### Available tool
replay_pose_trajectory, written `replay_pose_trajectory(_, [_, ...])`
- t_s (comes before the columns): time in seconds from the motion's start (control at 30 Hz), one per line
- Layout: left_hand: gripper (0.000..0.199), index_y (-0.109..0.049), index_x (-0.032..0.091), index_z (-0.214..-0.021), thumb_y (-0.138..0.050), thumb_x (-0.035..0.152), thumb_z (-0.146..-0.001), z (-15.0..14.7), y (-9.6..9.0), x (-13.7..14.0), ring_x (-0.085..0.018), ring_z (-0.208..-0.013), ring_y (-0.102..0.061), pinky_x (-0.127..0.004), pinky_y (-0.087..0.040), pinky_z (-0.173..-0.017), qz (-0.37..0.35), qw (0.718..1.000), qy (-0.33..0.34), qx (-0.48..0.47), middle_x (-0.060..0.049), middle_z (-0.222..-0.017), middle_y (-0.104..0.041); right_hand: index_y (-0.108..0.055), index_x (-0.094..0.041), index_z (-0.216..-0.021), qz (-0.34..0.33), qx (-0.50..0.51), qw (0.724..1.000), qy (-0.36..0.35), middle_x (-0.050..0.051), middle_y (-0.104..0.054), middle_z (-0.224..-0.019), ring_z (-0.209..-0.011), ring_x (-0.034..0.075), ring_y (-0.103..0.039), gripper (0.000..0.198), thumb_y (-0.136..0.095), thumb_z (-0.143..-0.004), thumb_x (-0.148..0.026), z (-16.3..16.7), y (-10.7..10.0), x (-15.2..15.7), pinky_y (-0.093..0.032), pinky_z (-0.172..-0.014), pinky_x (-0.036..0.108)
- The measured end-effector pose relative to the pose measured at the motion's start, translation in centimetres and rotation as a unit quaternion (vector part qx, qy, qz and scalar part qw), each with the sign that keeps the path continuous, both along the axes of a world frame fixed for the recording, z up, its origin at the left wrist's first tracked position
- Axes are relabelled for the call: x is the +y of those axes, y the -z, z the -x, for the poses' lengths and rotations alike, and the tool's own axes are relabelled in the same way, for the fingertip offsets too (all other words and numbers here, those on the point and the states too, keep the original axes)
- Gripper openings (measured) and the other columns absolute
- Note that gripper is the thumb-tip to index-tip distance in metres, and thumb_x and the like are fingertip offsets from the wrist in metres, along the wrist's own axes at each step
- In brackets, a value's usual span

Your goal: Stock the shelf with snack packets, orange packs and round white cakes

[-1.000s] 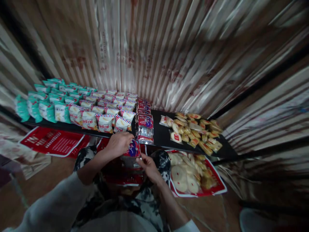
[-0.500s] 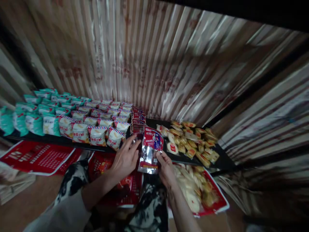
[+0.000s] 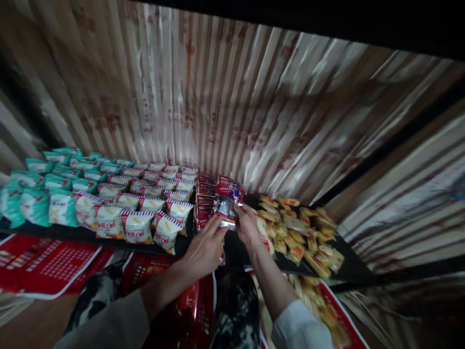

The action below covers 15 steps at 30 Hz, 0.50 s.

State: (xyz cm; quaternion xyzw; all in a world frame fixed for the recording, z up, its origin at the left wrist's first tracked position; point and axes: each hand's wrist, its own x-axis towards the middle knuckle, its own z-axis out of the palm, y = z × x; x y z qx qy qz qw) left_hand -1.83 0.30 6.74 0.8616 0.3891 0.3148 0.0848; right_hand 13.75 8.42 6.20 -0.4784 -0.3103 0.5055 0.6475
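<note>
A red snack packet (image 3: 230, 190) with a clear, silvery lower part is held up over the black shelf, leaning back. My right hand (image 3: 248, 224) pinches its right edge near the bottom. At the lower left corner, my left hand (image 3: 205, 247) has its fingers closed against the packet's bottom edge; the fingertips are partly hidden. Just left of the held packet stands a row of similar dark red packets (image 3: 206, 199), one behind another. White snack bags with striped tops (image 3: 138, 227) stand in rows beside them.
Green snack bags (image 3: 62, 206) fill the shelf's left end. Loose yellow-wrapped snacks (image 3: 290, 232) are heaped on the right. A red printed bag (image 3: 47, 264) lies below the left side. Corrugated wall (image 3: 218, 97) rises behind, and a dark beam (image 3: 327, 29) crosses above.
Both hands have moved forward with the red packet, bringing it beside the row of dark red packets. My left hand has shifted from the packet's left side to its lower edge. The view has tilted slightly.
</note>
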Motion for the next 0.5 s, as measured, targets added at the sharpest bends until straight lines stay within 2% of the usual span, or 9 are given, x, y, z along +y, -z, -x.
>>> replay_pose_trajectory(0.3, [0.044,-0.051,0.008,-0.125,-0.046,0.013,-0.082,-1.3,2.1,3.3,-0.03,-0.139,-0.023,-0.049,-0.04,-0.106,-0.005,0.998,-0.052,0.02,-0.019,-0.139,-0.044,-0.057,-0.022,-0.074,0.008,-0.03,0.999,0.018,-0.003,-0.064,-0.056,-0.053,0.018,-0.06,0.024,-0.069,-0.058,-0.035,0.7,1.1,8.3,-0.046,-0.049,0.028])
replay_pose_trajectory(0.43, [0.041,-0.055,0.009,-0.122,-0.048,0.015,-0.082,-1.2,3.0,3.8,-0.031,-0.139,-0.022,-0.049,-0.039,-0.106,-0.008,0.997,-0.072,0.041,-0.018,-0.14,-0.044,-0.056,-0.022,-0.075,0.005,-0.042,0.999,0.025,-0.004,-0.062,-0.054,-0.051,0.017,-0.059,0.021,-0.067,-0.062,-0.034,0.8,2.0,10.8,-0.047,-0.048,0.028])
replay_pose_trajectory(0.5, [0.039,-0.056,0.009,-0.12,-0.047,0.016,-0.083,-1.1,3.4,3.9,-0.03,-0.139,-0.023,-0.05,-0.039,-0.106,-0.004,0.996,-0.081,0.044,-0.018,-0.14,-0.044,-0.057,-0.022,-0.076,-0.018,-0.081,0.997,0.011,-0.003,-0.063,-0.055,-0.052,0.017,-0.06,0.021,-0.065,-0.065,-0.038,0.7,2.7,11.6,-0.047,-0.049,0.028])
